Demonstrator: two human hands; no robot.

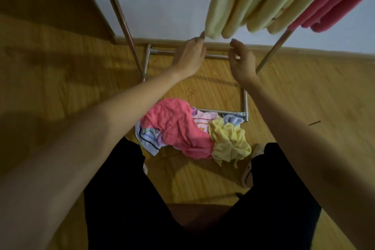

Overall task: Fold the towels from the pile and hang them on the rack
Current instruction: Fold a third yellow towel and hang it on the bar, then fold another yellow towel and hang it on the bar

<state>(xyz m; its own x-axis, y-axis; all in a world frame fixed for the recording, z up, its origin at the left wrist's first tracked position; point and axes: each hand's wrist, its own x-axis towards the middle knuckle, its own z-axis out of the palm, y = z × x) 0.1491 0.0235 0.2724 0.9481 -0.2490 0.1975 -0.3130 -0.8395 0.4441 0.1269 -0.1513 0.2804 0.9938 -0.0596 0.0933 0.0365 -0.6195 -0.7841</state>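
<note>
- Two hands reach up to the hung towels in the head view: the left hand (191,55) has its fingertips touching the lower end of the nearest yellow towel (225,4), fingers fairly straight and holding nothing; the right hand (241,61) sits just beside it, loosely curled and empty, a little short of the cloth.
- Above and ahead of both hands, the folded yellow towels hang in a row with their long axes running up and away to the right; the pink towels (341,4) hang further right.
- Well below the hands, near the person's feet, lies the pile (192,130): crumpled pink, yellow and striped towels on the wooden floor (60,67).
- My reading: the next towel means reaching down, and the rack (117,10) base bars beside the pile stand closest in the way.
</note>
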